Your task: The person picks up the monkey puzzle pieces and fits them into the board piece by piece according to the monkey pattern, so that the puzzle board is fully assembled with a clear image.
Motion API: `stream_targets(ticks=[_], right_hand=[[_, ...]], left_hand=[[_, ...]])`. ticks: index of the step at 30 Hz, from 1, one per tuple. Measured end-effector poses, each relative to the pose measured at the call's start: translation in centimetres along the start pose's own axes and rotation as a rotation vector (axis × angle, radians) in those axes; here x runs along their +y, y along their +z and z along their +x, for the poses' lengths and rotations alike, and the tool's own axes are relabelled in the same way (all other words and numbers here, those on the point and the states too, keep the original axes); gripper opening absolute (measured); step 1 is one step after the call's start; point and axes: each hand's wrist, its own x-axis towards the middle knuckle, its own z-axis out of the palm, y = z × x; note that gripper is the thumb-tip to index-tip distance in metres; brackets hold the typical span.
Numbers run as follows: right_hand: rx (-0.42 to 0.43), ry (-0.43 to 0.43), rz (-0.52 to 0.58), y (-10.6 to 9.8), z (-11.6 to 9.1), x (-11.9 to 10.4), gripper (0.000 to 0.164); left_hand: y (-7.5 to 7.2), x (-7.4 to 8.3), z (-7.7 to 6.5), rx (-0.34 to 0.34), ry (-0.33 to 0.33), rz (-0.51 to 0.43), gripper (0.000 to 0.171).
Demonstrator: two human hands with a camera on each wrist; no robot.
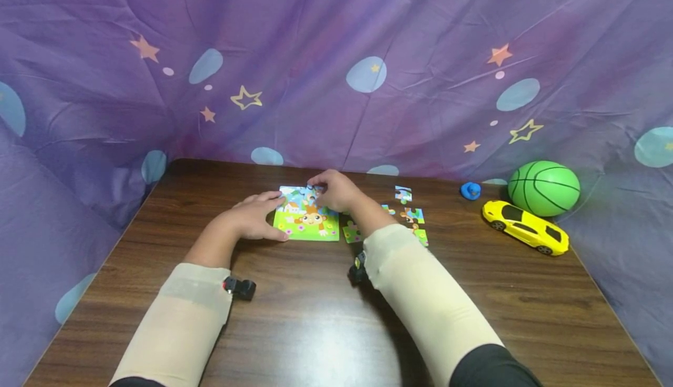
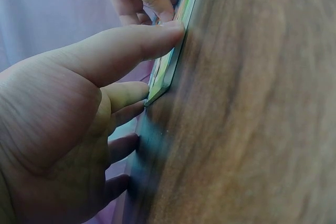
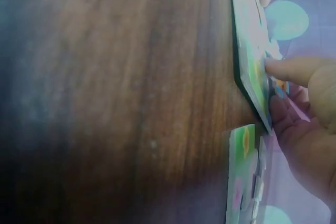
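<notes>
Head view: a jigsaw puzzle (image 1: pixel 306 221) with a monkey picture is seen lying flat on the dark wood-grain worktop (image 1: pixel 294 299), between the two hands.
Left hand (image 1: pixel 252 217): placed at the puzzle's left side; fingers extended and spread, thumb apart from them near the lower left corner, index finger near the upper left corner.
Left wrist view: the thumb tip is seen at the puzzle's edge; nothing is gripped in the palm.
Right hand (image 1: pixel 339 191): held over the puzzle's upper right part, thumb and fingers bent together.
Right wrist view: a small puzzle piece (image 3: pixel 282 84) is pinched between thumb and fingers; most of it is hidden by them.
Loose pieces: spread to the right of the puzzle; a green piece (image 1: pixel 352 232) lies just beside it, and a blue-topped piece (image 1: pixel 403 193) is set farthest back. Some are partly covered by the right forearm.
Right end of worktop: a yellow toy car (image 1: pixel 526 227) is placed in front of a green ball (image 1: pixel 544 188); a blue toy duck (image 1: pixel 470 191) is set to the ball's left, apart from it.
Backdrop: the worktop is bordered by a purple curtain (image 1: pixel 305 42) printed with stars and ovals.
Wrists: a small black camera is worn on each, over pale sleeves (image 1: pixel 184 311).
</notes>
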Motion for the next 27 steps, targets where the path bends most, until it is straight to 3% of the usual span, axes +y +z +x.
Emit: stream_targets(ticks=[7,27], right_hand=[[-0.066,-0.056,-0.11,0.1,-0.3,-0.5,0.05],[-0.205,-0.077,-0.226,0.2,-0.3,-1.1,0.045]], left_hand=[[0.0,0.0,0.0,-0.008,-0.006,-0.006,0.107],[0.0,0.1,-0.1,-0.01,-0.01,-0.004,0.107]])
